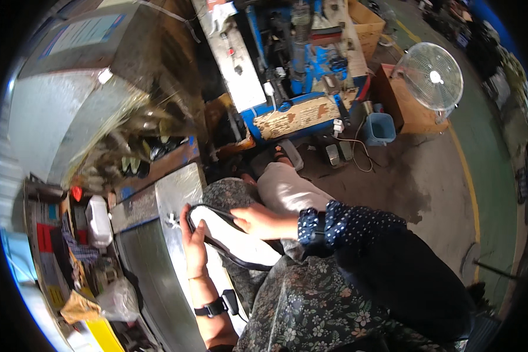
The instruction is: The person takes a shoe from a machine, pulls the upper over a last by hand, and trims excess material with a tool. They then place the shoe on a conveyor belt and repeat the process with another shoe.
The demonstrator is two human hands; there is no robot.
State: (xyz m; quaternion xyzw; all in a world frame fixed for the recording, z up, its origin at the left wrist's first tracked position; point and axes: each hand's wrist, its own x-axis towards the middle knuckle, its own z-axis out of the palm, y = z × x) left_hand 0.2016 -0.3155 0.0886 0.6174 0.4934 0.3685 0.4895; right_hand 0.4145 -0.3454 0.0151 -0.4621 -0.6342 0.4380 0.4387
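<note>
Head view: a person sits and holds a flat white shoe sole (234, 237) with a dark rim over the lap.
Where it is: the sole lies between both hands, just beside the edge of a shiny metal box (158, 258).
Left hand (195, 243): fingers are curled around the sole's left edge, clamped on it.
Right hand (263, 222): it rests on top of the sole, fingers pressed on the white face; a dotted blue sleeve (340, 220) covers the arm.
How it feels: it looks light, thin and bendy, not easy to break. Best held by the dark rim on both long sides.
Surface: a flowery cloth (311, 305) covers the lap under it.
Room: a workshop with a blue machine (293, 64), a white fan (433, 75), a blue bin (381, 128) and a grey stained floor (440, 188).
</note>
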